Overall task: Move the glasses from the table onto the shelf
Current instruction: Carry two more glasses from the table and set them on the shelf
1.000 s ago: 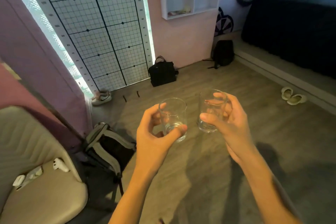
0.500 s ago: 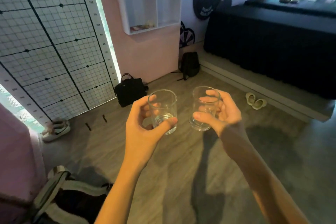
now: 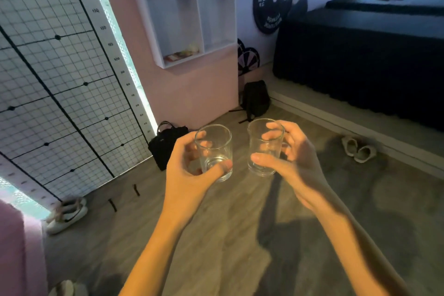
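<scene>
While carried upright, left hand (image 3: 189,173) clamped round short glass (image 3: 214,151), right hand (image 3: 294,163) round tall glass (image 3: 264,146); could clink together, being close, or slip before reaching shelf (image 3: 192,19).

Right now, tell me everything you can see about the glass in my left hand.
The glass in the left hand is a clear, short, straight-sided tumbler with a thick base, apparently empty. It is held about upright in the air above the wooden floor, its open rim tipped slightly toward the camera. The left hand wraps it, thumb across the lower front and fingers showing through the wall. It sits beside, but apart from, the taller glass in the right hand.
</scene>
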